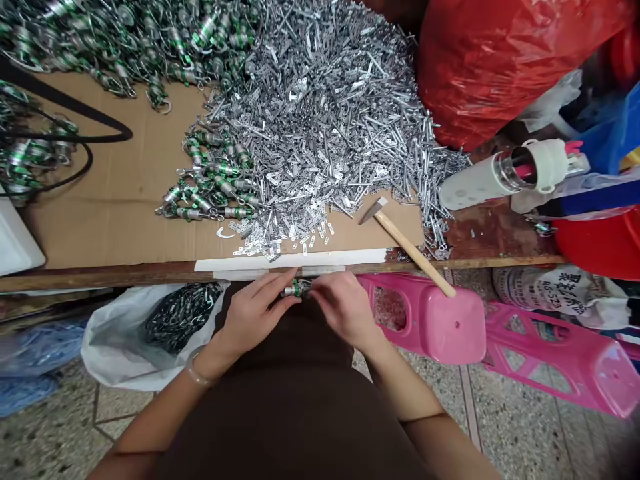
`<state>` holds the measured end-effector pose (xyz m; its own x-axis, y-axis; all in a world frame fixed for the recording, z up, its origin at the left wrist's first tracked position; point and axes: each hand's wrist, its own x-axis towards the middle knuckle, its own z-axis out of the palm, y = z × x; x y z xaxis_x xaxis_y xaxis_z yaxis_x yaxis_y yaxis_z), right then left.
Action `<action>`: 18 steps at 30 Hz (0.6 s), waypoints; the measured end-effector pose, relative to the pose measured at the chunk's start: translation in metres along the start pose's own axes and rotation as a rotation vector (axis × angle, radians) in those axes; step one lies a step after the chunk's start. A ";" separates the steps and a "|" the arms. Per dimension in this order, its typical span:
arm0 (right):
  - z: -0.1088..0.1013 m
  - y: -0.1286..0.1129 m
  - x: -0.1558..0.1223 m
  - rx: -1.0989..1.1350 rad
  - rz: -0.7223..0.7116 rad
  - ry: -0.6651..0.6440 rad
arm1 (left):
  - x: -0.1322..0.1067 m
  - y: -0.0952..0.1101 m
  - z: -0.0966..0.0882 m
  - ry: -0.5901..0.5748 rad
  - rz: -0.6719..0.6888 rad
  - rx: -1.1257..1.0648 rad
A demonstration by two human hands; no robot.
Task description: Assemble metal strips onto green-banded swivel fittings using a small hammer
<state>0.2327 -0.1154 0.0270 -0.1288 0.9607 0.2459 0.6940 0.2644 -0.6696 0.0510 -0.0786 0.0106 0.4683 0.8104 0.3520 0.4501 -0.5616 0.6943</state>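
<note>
While the left hand [255,313] and right hand [345,310] pinch a green-banded metal fitting [296,288] between them, just off the table's [100,277] front edge, a hammer [400,230] lies with its handle overhanging that edge beside a heap of silver strips [310,133]. A stray elbow could knock either down onto the pink stool [453,327].

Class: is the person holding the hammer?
No, the hammer lies on the cardboard, while the left hand and right hand hold a small green-banded metal part.
</note>
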 end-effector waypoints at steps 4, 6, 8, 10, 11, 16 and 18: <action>-0.003 -0.003 -0.006 -0.033 -0.218 -0.080 | 0.002 0.001 0.000 -0.011 0.041 -0.076; -0.003 0.002 -0.006 0.066 -0.157 -0.075 | 0.003 0.003 -0.001 -0.004 0.000 -0.141; -0.002 0.007 -0.007 0.175 -0.016 -0.027 | 0.004 0.004 0.000 0.001 -0.072 -0.213; 0.000 0.009 -0.009 0.229 0.091 0.006 | 0.004 0.004 0.001 -0.008 -0.134 -0.268; 0.001 0.008 -0.009 0.220 0.103 0.000 | 0.004 0.004 0.001 -0.009 -0.155 -0.281; 0.005 0.001 -0.004 0.024 -0.001 0.002 | 0.003 0.004 0.002 0.001 -0.153 -0.251; 0.005 -0.002 -0.002 0.007 -0.006 0.048 | 0.003 0.004 0.001 0.005 -0.121 -0.232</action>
<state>0.2277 -0.1173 0.0246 -0.0987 0.9542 0.2825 0.6886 0.2704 -0.6729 0.0550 -0.0789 0.0137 0.4180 0.8704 0.2602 0.3157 -0.4077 0.8568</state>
